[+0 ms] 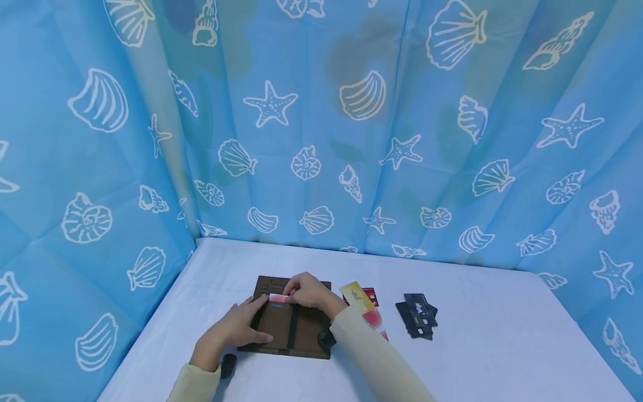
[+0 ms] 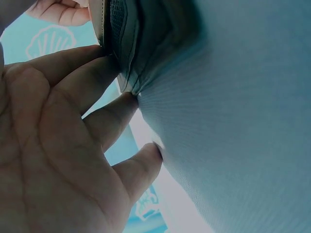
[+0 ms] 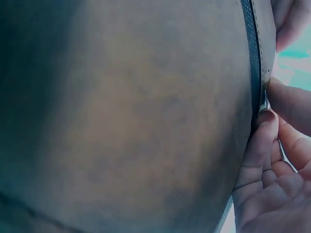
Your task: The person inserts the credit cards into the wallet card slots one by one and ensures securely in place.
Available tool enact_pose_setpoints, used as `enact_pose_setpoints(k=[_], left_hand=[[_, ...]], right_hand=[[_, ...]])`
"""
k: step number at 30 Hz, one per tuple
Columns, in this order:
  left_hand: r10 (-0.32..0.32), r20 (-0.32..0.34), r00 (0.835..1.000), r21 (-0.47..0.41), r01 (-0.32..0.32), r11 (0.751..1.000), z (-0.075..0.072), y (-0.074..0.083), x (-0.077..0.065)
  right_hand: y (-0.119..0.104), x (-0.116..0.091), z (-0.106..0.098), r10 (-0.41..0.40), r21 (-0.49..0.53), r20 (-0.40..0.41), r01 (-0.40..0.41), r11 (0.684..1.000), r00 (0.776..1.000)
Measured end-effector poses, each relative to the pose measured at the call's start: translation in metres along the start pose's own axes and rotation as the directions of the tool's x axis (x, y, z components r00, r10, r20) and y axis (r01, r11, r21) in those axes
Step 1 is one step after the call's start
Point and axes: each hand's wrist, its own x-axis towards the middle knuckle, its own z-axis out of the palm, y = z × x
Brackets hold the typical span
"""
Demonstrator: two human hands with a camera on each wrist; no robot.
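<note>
My right hand holds a pink-and-white plastic card at its right end, thumb and forefinger closed in a pinch. The other right-hand fingers are folded inward. The card is located at the upper mouth of the brown leather-look pocket on the left panel of a flat, opened brown wallet. Only a narrow strip of the card is exposed; this strip runs left to right along the pocket mouth. The card's long axis cannot be determined, because the pocket covers the remainder.

Governing relation: the exposed strip lies parallel to the pocket mouth, between my two hands. The right hand is nearer, in direct contact, and reaches in from the right. The body of my left hand lies lower and to the left. Its fingers are extended and spread along the wallet's left edge, with the thumb lying over the lower pocket; it grasps nothing. The left forefinger tip is just beside the card's left end; contact there cannot be confirmed.
</note>
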Motion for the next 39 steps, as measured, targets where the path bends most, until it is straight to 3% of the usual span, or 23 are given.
enact_pose_setpoints(k=[13, 26, 34, 39], left_hand=[[-0.006, 0.008, 1.0, 0.012, 0.006, 1.0, 0.0, 0.001, 0.001], [-0.023, 0.013, 1.0, 0.02, 0.023, 1.0, 0.0, 0.001, 0.001], [-0.039, 0.016, 0.999, 0.0, 0.039, 0.999, 0.002, -0.001, -0.001], [-0.021, 0.013, 1.0, -0.001, 0.021, 1.0, -0.002, 0.002, 0.0]], right_hand=[[-0.003, -0.003, -0.002, -0.028, -0.042, 0.044, 0.029, 0.999, 0.999], [-0.004, -0.005, -0.005, -0.067, 0.045, 0.103, 0.063, 0.997, 0.992], [0.004, -0.002, -0.007, -0.093, 0.034, 0.148, 0.089, 0.995, 0.985], [0.005, -0.001, -0.014, -0.078, 0.07, 0.157, 0.068, 0.995, 0.985]])
